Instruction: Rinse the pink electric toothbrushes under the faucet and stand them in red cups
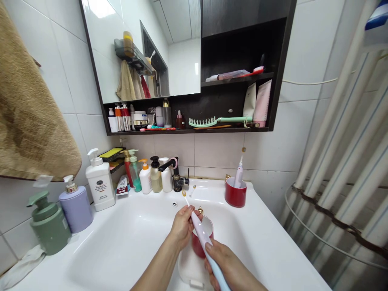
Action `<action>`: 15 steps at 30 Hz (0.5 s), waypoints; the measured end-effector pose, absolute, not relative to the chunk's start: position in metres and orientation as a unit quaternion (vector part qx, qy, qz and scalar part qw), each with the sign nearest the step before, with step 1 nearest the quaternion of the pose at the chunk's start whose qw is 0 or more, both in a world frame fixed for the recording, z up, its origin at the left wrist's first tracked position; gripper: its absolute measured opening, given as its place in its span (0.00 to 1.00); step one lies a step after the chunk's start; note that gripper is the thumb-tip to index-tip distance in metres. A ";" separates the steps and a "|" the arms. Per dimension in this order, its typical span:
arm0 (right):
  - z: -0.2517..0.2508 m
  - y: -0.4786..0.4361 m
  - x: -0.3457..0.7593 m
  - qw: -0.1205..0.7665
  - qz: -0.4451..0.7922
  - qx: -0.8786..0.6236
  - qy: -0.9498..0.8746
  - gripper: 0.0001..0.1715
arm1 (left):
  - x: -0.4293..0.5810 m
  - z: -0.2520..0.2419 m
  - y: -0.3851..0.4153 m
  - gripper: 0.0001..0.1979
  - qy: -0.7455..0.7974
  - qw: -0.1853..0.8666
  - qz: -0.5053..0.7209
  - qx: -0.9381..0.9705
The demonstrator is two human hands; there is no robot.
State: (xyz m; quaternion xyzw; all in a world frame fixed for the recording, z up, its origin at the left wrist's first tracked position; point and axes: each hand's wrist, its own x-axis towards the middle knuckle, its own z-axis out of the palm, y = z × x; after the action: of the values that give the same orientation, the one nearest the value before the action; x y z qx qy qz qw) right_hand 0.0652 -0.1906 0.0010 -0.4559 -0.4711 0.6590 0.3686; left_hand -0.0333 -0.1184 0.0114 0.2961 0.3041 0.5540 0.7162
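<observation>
One electric toothbrush [200, 231] | left hand [182, 227]: pinching its neck end | right hand [222, 260]: wrapped round its lower handle

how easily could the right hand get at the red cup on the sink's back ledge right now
Probably not without letting go: the right hand grips the pale toothbrush, though nothing visible blocks the way to that red cup.

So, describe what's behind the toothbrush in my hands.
Part of a red cup with a white inside shows behind the toothbrush, in the sink. The toothbrush and your right hand cover some of it; the cup's inner bottom cannot be seen.
</observation>
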 end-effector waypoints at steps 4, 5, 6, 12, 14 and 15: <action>0.004 -0.193 0.065 0.374 0.654 -0.461 -0.469 0.17 | -0.032 0.013 -0.119 0.05 0.292 0.715 0.558 0.302; 0.005 -0.193 0.065 0.372 0.667 -0.452 -0.461 0.18 | -0.032 0.013 -0.119 0.06 0.289 0.716 0.557 0.304; 0.006 -0.194 0.066 0.370 0.678 -0.443 -0.455 0.18 | -0.033 0.014 -0.119 0.06 0.284 0.718 0.557 0.306; 0.002 -0.191 0.065 0.379 0.626 -0.470 -0.493 0.20 | -0.033 0.014 -0.118 0.06 0.301 0.709 0.562 0.303; 0.001 -0.190 0.064 0.384 0.604 -0.481 -0.506 0.20 | -0.032 0.014 -0.119 0.05 0.316 0.703 0.559 0.307; 0.001 -0.190 0.064 0.384 0.605 -0.481 -0.505 0.20 | -0.032 0.013 -0.119 0.05 0.317 0.703 0.557 0.308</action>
State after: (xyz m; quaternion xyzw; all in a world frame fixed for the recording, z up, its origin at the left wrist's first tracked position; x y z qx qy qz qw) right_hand 0.0641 -0.1902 0.0005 -0.4806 -0.5055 0.6049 0.3843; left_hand -0.0318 -0.1190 0.0135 0.3082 0.3165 0.5575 0.7029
